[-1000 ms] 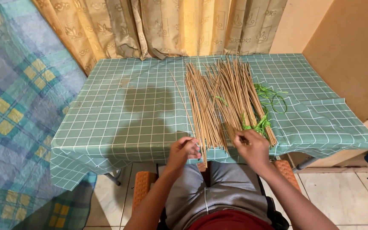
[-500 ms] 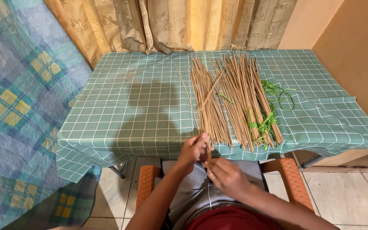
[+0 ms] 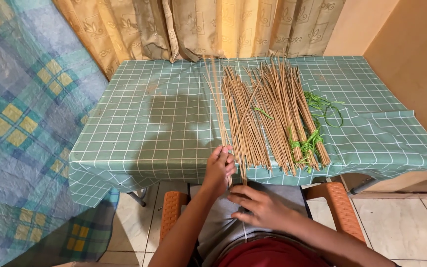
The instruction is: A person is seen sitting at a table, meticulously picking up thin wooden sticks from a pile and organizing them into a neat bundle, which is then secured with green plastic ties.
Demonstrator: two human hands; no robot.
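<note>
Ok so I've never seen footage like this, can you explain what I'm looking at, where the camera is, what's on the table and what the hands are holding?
There is no machine here, just a seated person working with two bare hands. The camera sits on that person's head and looks down, so you see their arms from above. In front is a table with a green checked cloth, and curtains hang behind it. On the cloth lies a spread of long thin tan sticks, with green string tangled among them on the right. The left hand pinches a few sticks at the table edge. The right hand is over the lap, fingers bent around the lower ends of those sticks; how firm that grip is cannot be seen.
</note>
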